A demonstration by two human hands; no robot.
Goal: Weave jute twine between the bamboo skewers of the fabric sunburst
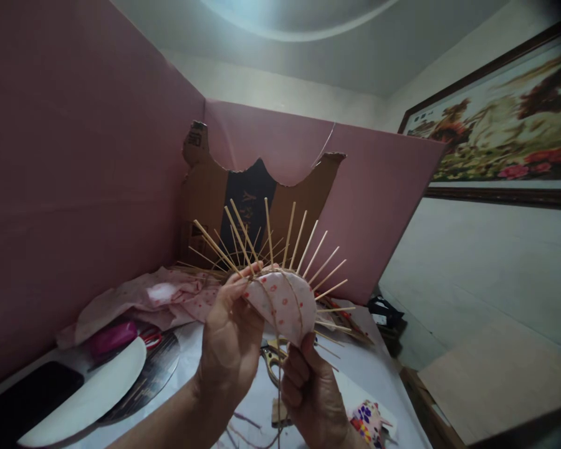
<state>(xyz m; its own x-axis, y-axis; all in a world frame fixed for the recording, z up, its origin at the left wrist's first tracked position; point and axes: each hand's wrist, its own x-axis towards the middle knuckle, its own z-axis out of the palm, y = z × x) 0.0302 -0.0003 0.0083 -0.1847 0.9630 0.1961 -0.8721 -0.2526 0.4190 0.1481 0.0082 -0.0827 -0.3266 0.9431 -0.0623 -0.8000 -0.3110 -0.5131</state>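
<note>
Between my two hands is a half-round piece covered in pale pink printed fabric (285,302), with several thin wooden sticks (308,246) fanning out from its curved edge. My left hand (231,330) grips its left end, thumb and fingers at the edge near the sticks. My right hand (311,386) pinches the lower right corner. Brown twine (279,374) crosses the fabric and hangs down past my right hand. Whether the right fingers also hold the twine is hidden. Gold-handled scissors (273,362) lie on the table behind the hands.
A white half disc (91,396), a dark phone-like slab (32,396) and a magenta item (115,337) lie at left. Crumpled pink fabric (140,296) is behind them. Cut cardboard (206,187) stands at the back, with pink panels (98,156) around. A flowered bundle (369,421) lies at right.
</note>
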